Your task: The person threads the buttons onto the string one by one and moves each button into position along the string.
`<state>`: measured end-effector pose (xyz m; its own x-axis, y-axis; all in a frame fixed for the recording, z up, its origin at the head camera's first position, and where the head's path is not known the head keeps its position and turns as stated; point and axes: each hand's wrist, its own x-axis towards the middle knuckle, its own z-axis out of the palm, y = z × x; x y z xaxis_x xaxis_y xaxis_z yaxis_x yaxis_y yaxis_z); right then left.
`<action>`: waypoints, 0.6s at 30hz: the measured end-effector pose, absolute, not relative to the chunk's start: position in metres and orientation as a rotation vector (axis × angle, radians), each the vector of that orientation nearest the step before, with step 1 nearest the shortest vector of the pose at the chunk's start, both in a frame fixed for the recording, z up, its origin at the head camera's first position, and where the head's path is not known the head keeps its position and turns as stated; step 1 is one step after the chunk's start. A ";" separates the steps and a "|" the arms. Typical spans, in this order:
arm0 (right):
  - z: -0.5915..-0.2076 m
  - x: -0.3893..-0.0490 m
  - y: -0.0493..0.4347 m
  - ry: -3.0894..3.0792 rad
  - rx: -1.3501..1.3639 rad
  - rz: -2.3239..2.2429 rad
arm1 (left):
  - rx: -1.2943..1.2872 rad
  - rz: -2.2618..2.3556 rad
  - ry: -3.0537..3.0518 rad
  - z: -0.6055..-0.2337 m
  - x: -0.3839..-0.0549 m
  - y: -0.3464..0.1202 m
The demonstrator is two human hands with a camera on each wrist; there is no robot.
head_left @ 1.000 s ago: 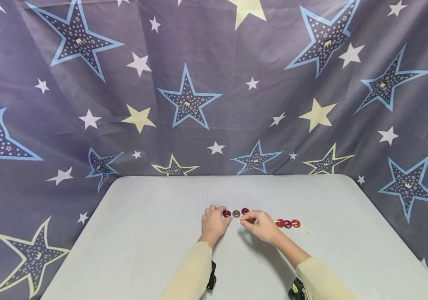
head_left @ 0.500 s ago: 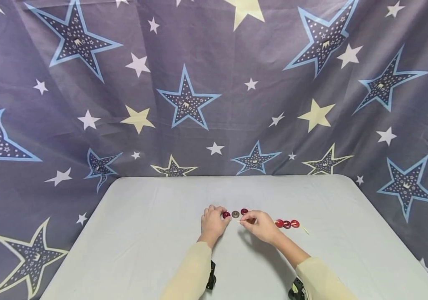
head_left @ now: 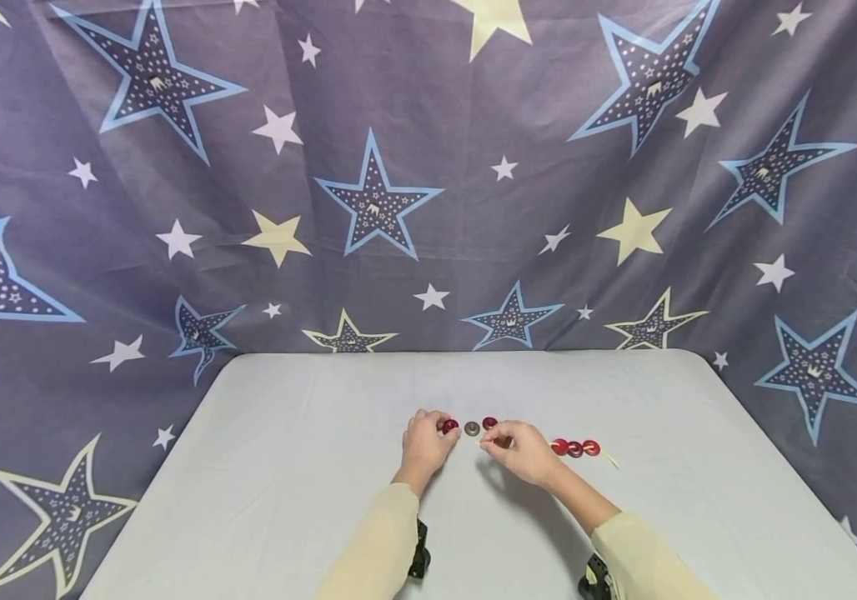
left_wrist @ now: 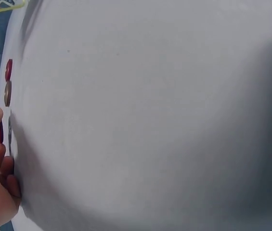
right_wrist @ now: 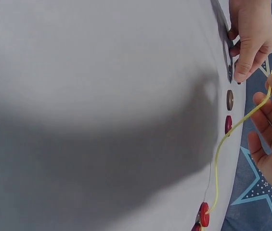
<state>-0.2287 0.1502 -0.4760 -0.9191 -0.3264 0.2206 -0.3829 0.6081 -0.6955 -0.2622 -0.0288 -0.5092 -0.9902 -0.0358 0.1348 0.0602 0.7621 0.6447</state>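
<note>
My left hand (head_left: 423, 446) pinches a dark red button (head_left: 450, 427) between thumb and fingers. In the left wrist view that button (left_wrist: 0, 133) looks tilted up, with a shadow beside it, just off the table. My right hand (head_left: 526, 452) pinches the tip of a yellow cord (right_wrist: 217, 161). The cord runs from those fingertips down to a row of red buttons (head_left: 575, 449) threaded on it, lying to the right. Between the hands, a brown button (head_left: 472, 428) and another dark red button (head_left: 489, 423) lie flat on the table.
A white-covered table (head_left: 286, 483) spreads under both hands. Behind it hangs a dark star-patterned cloth (head_left: 428, 167). The cord's other tail (head_left: 612, 460) sticks out right of the threaded buttons.
My left hand has shifted slightly left with the dark red button, which now sits more tilted between the fingers. The right hand keeps its place with the cord.
</note>
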 end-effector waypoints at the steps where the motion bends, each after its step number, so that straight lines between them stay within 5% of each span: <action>1: -0.476 -0.229 0.150 -2.752 0.615 1.213 | -0.022 -1.052 -2.810 -0.510 -0.262 -0.030; 18: -0.474 -0.232 0.155 -2.762 0.629 1.185 | -0.175 -1.288 -2.682 -0.514 -0.264 -0.039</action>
<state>-0.2324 0.1549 -0.4738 -0.9136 -0.3406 0.2221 -0.3957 0.6188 -0.6787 -0.2643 -0.0389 -0.5136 -0.9802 0.0360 0.1945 0.1743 0.6220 0.7634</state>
